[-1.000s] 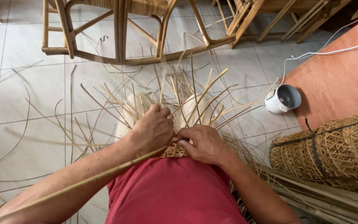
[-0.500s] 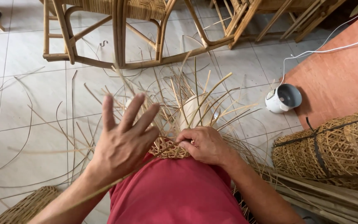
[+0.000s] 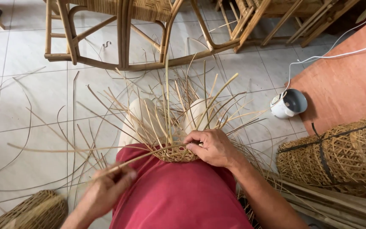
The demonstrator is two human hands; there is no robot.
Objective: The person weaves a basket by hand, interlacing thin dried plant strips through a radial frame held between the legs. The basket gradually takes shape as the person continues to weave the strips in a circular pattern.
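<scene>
Woven rattan base (image 3: 175,153) is being held on the lap, against the red shorts (image 3: 178,195), with loose stakes (image 3: 166,114) fanning up and outward over the tiled floor (image 3: 30,101). Right hand (image 3: 212,147) is clenched on the rim of the base, thumb and fingers pinching at the point where the working strand enters the weave. Left hand (image 3: 106,191) is blurred but is closed around a long rattan strand (image 3: 106,167), which is running taut from that hand to the weave — a pull is being made.

Notes for doing the step well, as judgement:
- Pinch at the rim should be kept right at the crossing point, so tension is being taken by the strand and not by the finished rows.
- Strand is best drawn low and roughly in line with the row being laid; a steep angle is likely to be lifting the weave.
- Pull should be steady, not jerked — thin cane looks liable to kink or snap.
- Neighbouring stakes are crowding the working spot; spacing should be checked while tension is being applied.

Nearby: rattan chair frame (image 3: 119,38) ahead, white cup-like container (image 3: 289,103) to the right by an orange mat (image 3: 348,72), rolled cane webbing (image 3: 339,150) beside it, small woven basket (image 3: 34,210) at lower left.
</scene>
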